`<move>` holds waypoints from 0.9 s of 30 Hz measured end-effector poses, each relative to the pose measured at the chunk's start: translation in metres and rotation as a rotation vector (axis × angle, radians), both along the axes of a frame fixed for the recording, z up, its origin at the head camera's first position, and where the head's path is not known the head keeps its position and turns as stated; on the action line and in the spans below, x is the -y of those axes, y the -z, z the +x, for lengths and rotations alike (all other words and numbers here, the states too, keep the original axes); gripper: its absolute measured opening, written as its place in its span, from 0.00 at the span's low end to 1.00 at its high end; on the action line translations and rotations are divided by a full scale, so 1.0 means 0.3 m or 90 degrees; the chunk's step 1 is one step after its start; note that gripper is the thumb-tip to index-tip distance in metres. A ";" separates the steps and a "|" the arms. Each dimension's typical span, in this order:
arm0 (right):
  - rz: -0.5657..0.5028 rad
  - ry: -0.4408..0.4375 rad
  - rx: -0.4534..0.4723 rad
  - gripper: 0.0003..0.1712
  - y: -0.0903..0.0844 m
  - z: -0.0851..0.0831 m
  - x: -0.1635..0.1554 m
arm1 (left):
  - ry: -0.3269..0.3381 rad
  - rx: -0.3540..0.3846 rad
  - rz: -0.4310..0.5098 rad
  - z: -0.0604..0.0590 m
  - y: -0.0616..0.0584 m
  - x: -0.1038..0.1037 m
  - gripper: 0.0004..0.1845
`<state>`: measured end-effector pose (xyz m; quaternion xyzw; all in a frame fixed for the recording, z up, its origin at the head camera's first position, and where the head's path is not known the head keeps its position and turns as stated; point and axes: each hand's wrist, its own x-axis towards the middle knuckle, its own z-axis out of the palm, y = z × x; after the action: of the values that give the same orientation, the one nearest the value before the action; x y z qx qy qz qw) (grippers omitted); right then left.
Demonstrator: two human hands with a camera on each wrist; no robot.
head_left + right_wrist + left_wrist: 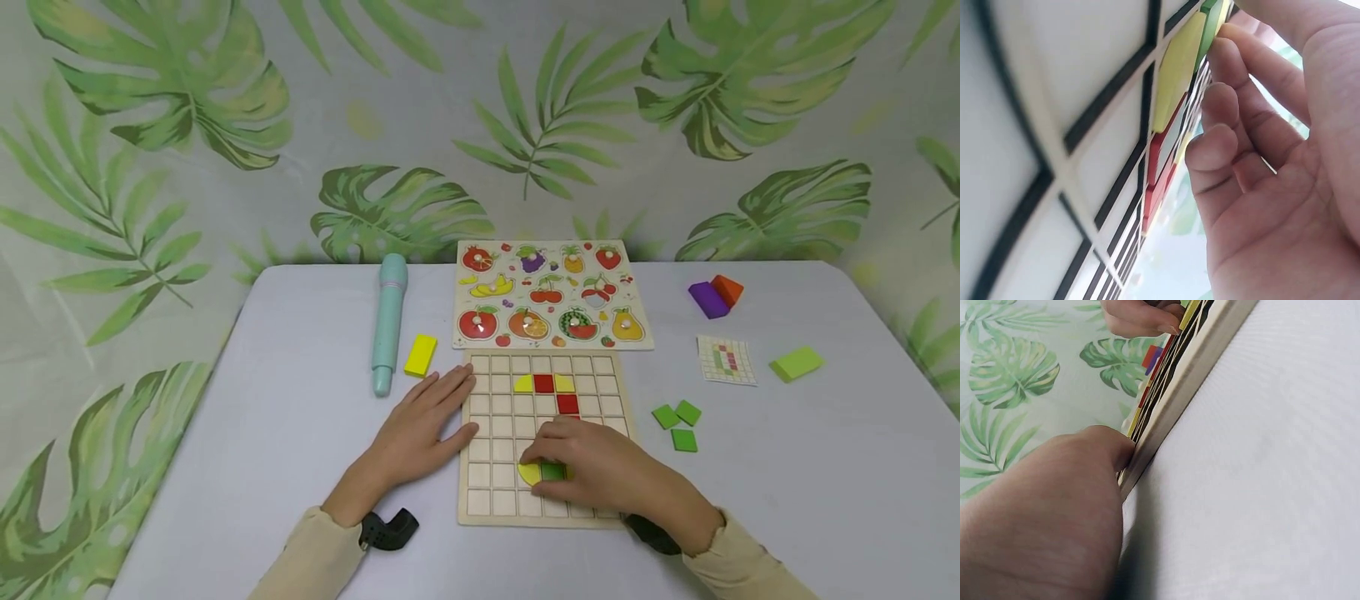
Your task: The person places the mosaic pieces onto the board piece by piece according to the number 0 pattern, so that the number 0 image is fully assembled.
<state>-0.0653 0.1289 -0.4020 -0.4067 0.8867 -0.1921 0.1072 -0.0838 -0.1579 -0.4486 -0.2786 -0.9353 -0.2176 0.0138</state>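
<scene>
My left hand (427,429) lies with extended fingers at the left edge of a wooden grid board (480,502), its fingertips touching the frame. Over the lower middle of the board, my right hand (600,467) has thumb and index finger pinched around the edges of a yellow rounded tile (528,475). Beside that tile, a green square tile (553,472) sits in a cell. Another yellow tile (1177,75) lies past the green one in the right wrist view. Higher on the board are red square tiles (567,404) and two yellow rounded tiles (524,383).
A fruit peg puzzle (517,293) adjoins the board's far edge. To the left stand a yellow block (421,356) and a mint-coloured tube (387,325). On the right lie loose green tiles (684,440), a pattern card (727,360), a lime block (797,363) and a purple block (708,300).
</scene>
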 end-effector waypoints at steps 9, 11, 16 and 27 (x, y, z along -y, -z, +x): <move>-0.012 0.033 -0.004 0.18 -0.012 0.004 -0.042 | 0.001 -0.006 0.003 0.003 0.005 -0.001 0.37; -0.009 0.058 -0.014 0.22 -0.019 0.004 -0.065 | 0.002 -0.007 0.001 0.003 0.006 0.000 0.37; -0.016 0.121 -0.034 0.29 -0.028 -0.005 -0.151 | 0.001 -0.005 -0.006 0.002 0.005 0.001 0.37; 0.000 0.226 -0.109 0.28 -0.032 -0.037 -0.373 | -0.006 0.015 -0.015 -0.004 0.007 0.000 0.38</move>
<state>-0.0765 0.2409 -0.3925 -0.2589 0.9503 -0.1728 -0.0041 -0.0849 -0.1578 -0.4508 -0.2714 -0.9393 -0.2099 0.0007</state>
